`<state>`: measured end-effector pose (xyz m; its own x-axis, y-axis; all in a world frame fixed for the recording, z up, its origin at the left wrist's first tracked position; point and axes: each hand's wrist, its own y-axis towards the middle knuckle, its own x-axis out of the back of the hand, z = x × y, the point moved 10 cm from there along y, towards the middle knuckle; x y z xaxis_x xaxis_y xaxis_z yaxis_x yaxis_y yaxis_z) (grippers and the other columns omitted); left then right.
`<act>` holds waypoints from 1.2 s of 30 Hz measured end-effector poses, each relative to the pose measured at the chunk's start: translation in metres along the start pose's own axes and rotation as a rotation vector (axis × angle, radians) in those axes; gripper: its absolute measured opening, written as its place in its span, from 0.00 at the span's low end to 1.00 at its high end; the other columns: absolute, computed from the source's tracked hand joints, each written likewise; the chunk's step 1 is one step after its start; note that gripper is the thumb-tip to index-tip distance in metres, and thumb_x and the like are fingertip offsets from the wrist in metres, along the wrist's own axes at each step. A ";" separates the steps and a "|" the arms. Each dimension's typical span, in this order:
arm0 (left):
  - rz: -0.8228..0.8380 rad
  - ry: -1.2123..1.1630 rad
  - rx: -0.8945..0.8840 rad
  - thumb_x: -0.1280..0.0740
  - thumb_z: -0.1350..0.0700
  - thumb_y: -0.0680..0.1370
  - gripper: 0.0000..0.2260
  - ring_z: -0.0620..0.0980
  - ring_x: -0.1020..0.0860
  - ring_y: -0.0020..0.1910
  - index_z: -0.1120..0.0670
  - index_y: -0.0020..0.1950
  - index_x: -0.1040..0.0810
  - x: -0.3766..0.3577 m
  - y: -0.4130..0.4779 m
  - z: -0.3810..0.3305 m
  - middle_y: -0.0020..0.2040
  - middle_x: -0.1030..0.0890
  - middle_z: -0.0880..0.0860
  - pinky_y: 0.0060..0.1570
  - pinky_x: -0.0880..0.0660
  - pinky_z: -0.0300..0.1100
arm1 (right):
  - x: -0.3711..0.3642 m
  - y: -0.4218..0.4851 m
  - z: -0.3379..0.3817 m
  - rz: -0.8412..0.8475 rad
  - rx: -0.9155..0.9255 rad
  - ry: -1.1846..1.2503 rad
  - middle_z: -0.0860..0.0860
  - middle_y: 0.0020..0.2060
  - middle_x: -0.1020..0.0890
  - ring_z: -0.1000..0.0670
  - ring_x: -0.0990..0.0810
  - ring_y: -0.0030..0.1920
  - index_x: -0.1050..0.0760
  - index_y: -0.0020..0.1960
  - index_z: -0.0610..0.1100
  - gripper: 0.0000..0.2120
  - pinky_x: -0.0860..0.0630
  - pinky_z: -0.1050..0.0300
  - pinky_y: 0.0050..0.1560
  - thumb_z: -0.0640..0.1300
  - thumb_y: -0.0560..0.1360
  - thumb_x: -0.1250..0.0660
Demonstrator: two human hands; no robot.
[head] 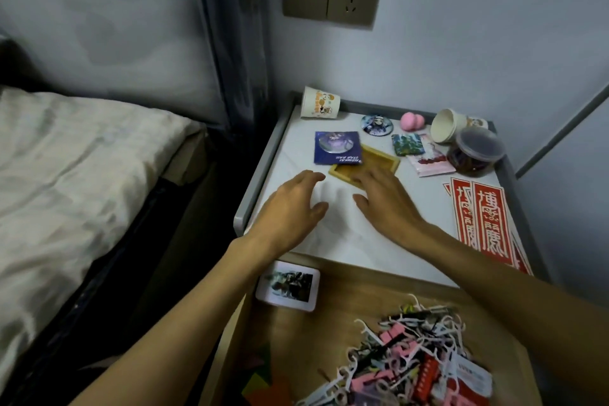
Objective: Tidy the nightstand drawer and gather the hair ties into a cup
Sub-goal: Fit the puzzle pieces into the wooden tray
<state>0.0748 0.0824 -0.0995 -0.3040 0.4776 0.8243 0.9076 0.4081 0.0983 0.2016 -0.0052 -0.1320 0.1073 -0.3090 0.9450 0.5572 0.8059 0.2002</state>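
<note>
Head view: the bed (82, 175) lies left of the tray. The nightstand (329, 241) bears the tray (379, 158) near its middle. Nearer than the tray, the open drawer (339, 300) holds a jumbled pile (412, 359) of floss picks and tags. Both hands hold nothing. The left hand (296, 204), fingers relaxed, hovers just left of the tray. The right hand (385, 198) lays straight fingers on the tray's near edge. Right of the tray, a lidded tub (478, 145) holds the hair ties (461, 163), touching a tipped cup (445, 125). A second cup (319, 103) lies back-left.
</note>
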 end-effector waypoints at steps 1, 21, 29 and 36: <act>0.012 0.024 -0.022 0.34 0.53 0.80 0.24 0.53 0.30 0.70 0.52 0.75 0.34 -0.004 -0.001 -0.004 0.74 0.31 0.53 0.67 0.32 0.46 | 0.003 -0.009 0.007 0.006 0.029 0.035 0.44 0.62 0.23 0.42 0.26 0.63 0.25 0.65 0.43 0.17 0.29 0.49 0.63 0.40 0.76 0.31; 0.209 0.421 0.064 0.47 0.47 0.84 0.23 0.58 0.47 0.79 0.51 0.78 0.43 -0.041 0.002 0.032 0.79 0.44 0.58 0.75 0.47 0.54 | 0.019 -0.098 0.005 0.121 0.123 0.069 0.52 0.54 0.22 0.50 0.24 0.55 0.24 0.62 0.48 0.22 0.27 0.53 0.56 0.57 0.72 0.28; 0.011 -0.088 0.141 0.38 0.47 0.82 0.18 0.52 0.23 0.58 0.53 0.70 0.28 -0.032 -0.020 -0.003 0.63 0.22 0.54 0.56 0.25 0.45 | 0.021 -0.117 0.037 0.105 0.204 -0.049 0.50 0.47 0.18 0.49 0.19 0.47 0.23 0.54 0.47 0.15 0.24 0.56 0.48 0.43 0.70 0.25; 0.352 -0.994 0.412 0.35 0.56 0.81 0.12 0.57 0.16 0.47 0.63 0.59 0.23 -0.061 -0.059 -0.010 0.48 0.16 0.60 0.53 0.20 0.50 | 0.067 -0.108 0.082 -0.003 0.248 0.055 0.48 0.42 0.18 0.47 0.21 0.37 0.23 0.52 0.45 0.12 0.23 0.55 0.38 0.49 0.71 0.32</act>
<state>0.0423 0.0216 -0.1502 -0.3129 0.9481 -0.0570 0.8794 0.2665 -0.3945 0.0815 -0.0713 -0.0696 0.1545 -0.3333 0.9301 0.3390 0.9021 0.2669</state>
